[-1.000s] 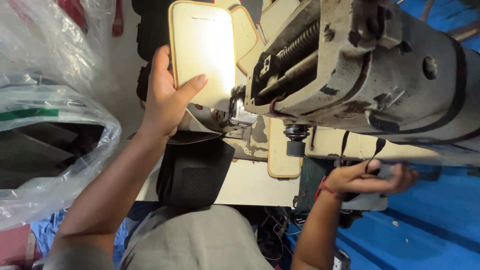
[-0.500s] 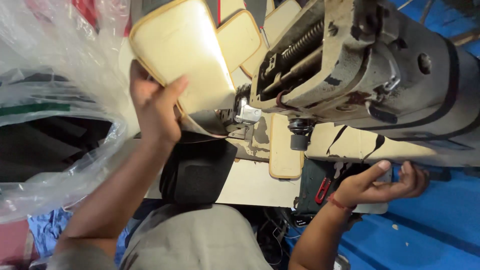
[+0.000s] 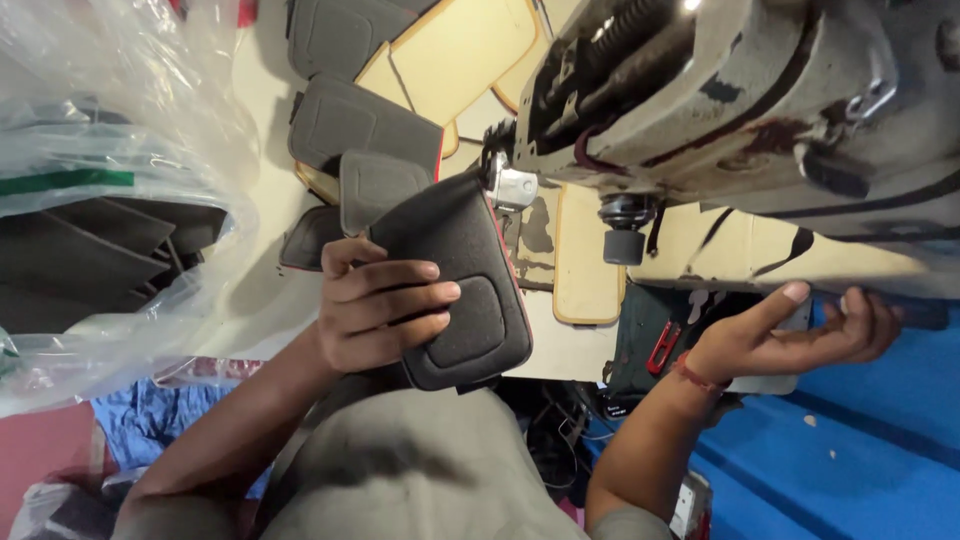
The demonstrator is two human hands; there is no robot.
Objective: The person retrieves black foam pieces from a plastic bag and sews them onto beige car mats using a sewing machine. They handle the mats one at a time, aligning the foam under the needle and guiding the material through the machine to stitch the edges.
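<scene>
While the left hand (image 3: pixel 375 315) grips the grey padded panel (image 3: pixel 465 285) near the sewing machine (image 3: pixel 720 110), the open-fingered right hand (image 3: pixel 800 335) offers no support, so the panel could skew.

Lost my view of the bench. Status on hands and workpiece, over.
Left hand grips dark padded panel by sewing machine. Right hand open, palm up, under machine's edge. Nothing blocking.

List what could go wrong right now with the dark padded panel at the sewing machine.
1. The left hand holds the dark padded panel with its upper edge close to the metal presser part; fingers lie on the panel face and might slide toward the needle area.
2. The right hand is open under the sewing machine body, off the panel, so one hand alone steadies it and it may skew.
3. Loose panels stacked behind could snag.
</scene>
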